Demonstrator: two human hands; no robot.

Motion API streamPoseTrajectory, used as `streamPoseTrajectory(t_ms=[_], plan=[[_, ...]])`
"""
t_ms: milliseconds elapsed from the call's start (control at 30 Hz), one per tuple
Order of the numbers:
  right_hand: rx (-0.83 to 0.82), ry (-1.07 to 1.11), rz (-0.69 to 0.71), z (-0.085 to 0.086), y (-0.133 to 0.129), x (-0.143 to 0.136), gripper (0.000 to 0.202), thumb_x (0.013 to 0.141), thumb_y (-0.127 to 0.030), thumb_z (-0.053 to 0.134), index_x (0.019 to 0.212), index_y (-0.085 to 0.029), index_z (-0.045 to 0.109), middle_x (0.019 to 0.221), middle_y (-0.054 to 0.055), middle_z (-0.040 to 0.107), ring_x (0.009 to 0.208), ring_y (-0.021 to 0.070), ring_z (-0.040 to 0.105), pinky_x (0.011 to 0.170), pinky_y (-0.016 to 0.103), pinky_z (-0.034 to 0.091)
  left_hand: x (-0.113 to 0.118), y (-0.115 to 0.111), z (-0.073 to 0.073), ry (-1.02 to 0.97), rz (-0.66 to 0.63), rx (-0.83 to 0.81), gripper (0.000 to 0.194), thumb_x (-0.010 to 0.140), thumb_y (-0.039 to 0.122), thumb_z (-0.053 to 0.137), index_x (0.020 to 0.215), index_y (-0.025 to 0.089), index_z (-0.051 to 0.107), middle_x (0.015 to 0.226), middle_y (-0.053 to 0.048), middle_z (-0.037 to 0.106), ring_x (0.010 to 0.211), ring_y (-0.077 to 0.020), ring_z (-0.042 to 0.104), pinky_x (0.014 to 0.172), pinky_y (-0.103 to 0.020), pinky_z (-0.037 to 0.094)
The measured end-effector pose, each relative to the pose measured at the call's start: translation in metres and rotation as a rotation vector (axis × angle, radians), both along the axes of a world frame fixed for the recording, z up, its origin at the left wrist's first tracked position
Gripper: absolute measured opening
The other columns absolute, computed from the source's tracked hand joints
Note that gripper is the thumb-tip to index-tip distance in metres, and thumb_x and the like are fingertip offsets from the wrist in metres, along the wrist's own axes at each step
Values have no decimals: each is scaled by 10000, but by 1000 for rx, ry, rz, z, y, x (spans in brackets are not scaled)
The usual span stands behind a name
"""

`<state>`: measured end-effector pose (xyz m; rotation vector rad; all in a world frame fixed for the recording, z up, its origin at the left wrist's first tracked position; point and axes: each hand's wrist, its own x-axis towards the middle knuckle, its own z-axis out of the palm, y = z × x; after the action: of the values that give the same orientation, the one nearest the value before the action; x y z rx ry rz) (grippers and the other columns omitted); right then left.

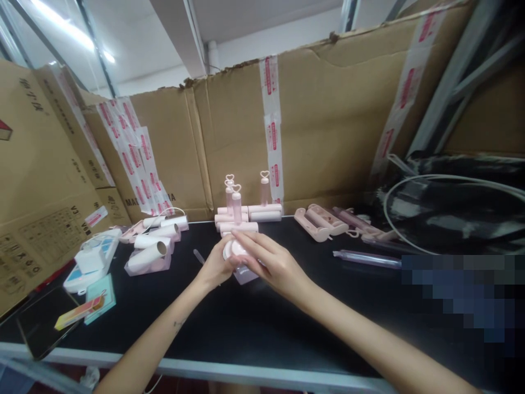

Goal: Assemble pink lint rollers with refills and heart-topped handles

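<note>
My left hand (pixel 217 261) and my right hand (pixel 275 261) come together above the middle of the black table. Both are closed around a white and pale pink roll (pixel 233 250), whose rounded end shows between the fingers; the rest is covered. Just below them is a clear, pinkish plastic piece (pixel 246 275), partly hidden by the hands. Directly behind, pink and white rolls (pixel 266 212) lie in short stacks. On these stand several clear pink tubes (pixel 237 210) topped with heart-shaped loops.
Wrapped white paper rolls (pixel 150 256) lie left, beside a power strip (pixel 92 260), a phone (pixel 47 323) and a yellow-orange box (pixel 80 313). Pink roller holders (pixel 315 221) and a clear sleeve (pixel 367 259) lie right, near a black bag (pixel 459 202). Cardboard (pixel 328 126) walls the back.
</note>
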<state>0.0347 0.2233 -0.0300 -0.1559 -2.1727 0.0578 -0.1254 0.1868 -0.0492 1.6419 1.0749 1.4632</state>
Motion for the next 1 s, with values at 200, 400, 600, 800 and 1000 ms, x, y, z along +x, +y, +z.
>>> streamPoseTrajectory(t_ms=[200,400,600,800,1000], plan=[[-28,-99,80,5,-9,-8,639,848,-249,489,1409,-174,193,1392,166,348,1296,243,342,1010,411,388,-1,-6,9,-21,88,-9,606,636,692,555,968,186,593,911,-64,612,960,-309,531,864,-369,402],[-8,-86,48,13,-12,-9,548,836,-222,498,1327,-205,254,1229,150,445,1118,243,495,885,395,469,2,-14,15,-30,95,54,424,750,535,517,974,181,584,940,-41,607,948,-269,534,872,-354,410],[-196,-8,132,19,-16,-1,475,805,-223,537,1187,-232,254,1039,81,476,892,196,547,770,339,478,13,-26,12,51,-49,-86,663,745,714,369,906,114,601,839,-88,635,869,-270,567,768,-367,465],[-553,-23,113,22,-9,8,294,855,-351,470,1055,-228,294,994,52,459,865,185,532,761,321,462,25,-28,13,197,-202,-97,663,591,717,588,827,97,613,742,-91,628,743,-238,597,658,-326,492],[-387,-51,97,18,-17,10,371,781,-258,540,1059,-238,295,995,43,435,847,176,509,755,315,446,31,-31,28,194,-269,-166,424,555,293,796,874,129,570,844,-54,603,825,-212,581,754,-340,496]])
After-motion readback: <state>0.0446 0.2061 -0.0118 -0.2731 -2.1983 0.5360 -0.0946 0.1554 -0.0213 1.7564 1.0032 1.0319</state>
